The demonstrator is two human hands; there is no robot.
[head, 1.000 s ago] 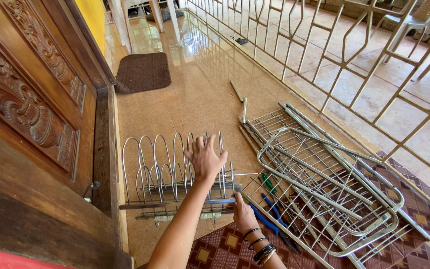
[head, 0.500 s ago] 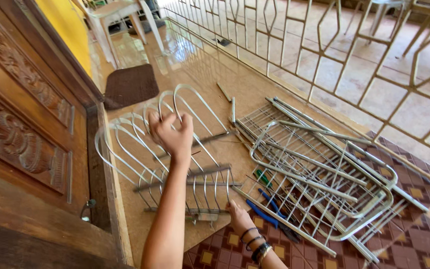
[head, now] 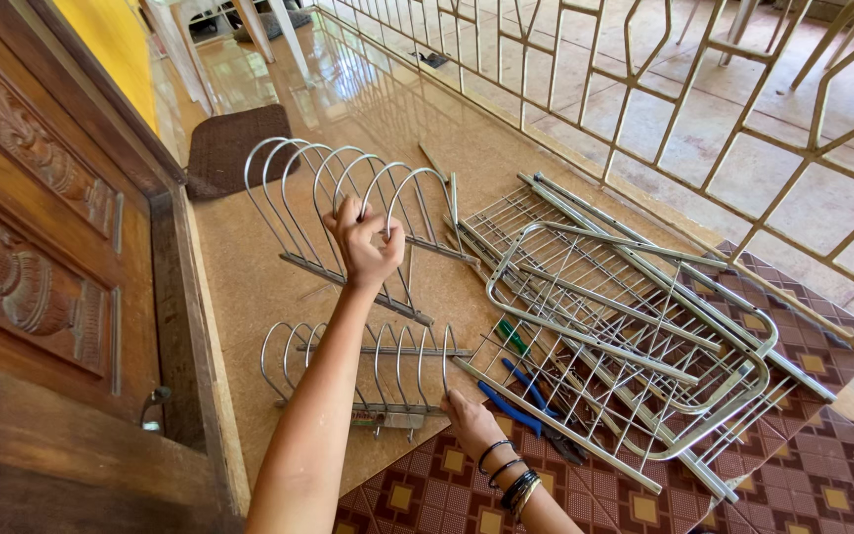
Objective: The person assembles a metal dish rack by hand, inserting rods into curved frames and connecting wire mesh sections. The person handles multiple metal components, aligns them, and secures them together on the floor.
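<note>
My left hand (head: pixel 363 245) is shut on one loop of a large wire plate rack (head: pixel 298 193), which it holds tilted above the tan floor. Below it lies a smaller looped wire rack (head: pixel 368 371), flat on the floor. My right hand (head: pixel 469 420), with dark bracelets on its wrist, grips the near right end of that smaller rack. The two racks are apart.
A pile of wire shelves and frames (head: pixel 644 326) lies to the right, partly on a patterned mat (head: pixel 793 465). Blue-handled pliers (head: pixel 516 391) and a green-handled tool (head: pixel 511 336) lie beside it. There is a carved wooden door (head: pixel 32 247) at left, a metal railing (head: pixel 704 119) beyond and a brown doormat (head: pixel 234 148) further off.
My left hand has lifted the large looped rack up and away from the smaller one, which stays on the floor under my right hand.
</note>
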